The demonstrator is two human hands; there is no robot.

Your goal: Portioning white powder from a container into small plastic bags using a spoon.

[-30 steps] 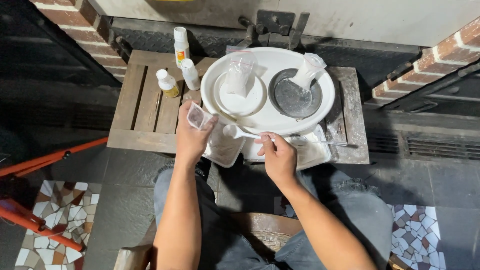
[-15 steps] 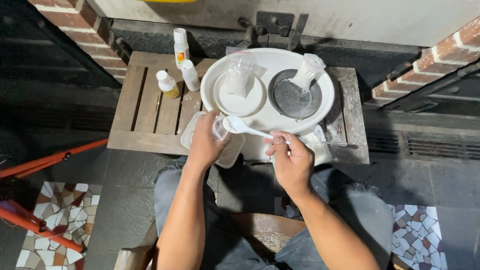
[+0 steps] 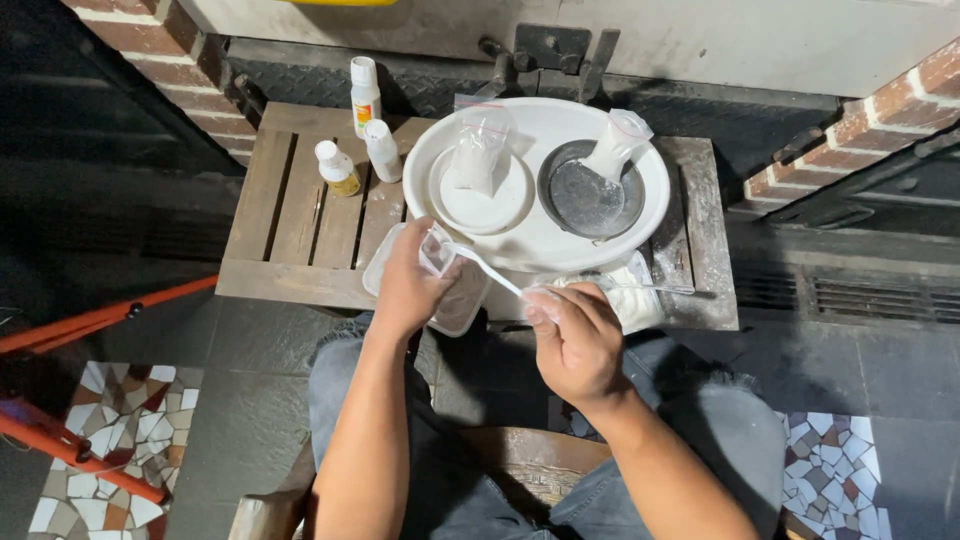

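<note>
the left hand pinches a small clear plastic bag at the near edge of the wooden tabletop, fingers closed on its mouth, just above a clear plastic container that overhangs the near edge. the right hand pinches the handle of a white plastic spoon, whose bowl reaches left into the bag's opening. just beyond them sits a large white round tray carrying a white plate with a clear bag on it and a dark metal dish with a bag of white powder leaning in it. three small white bottles stand far left on the tabletop.
</note>
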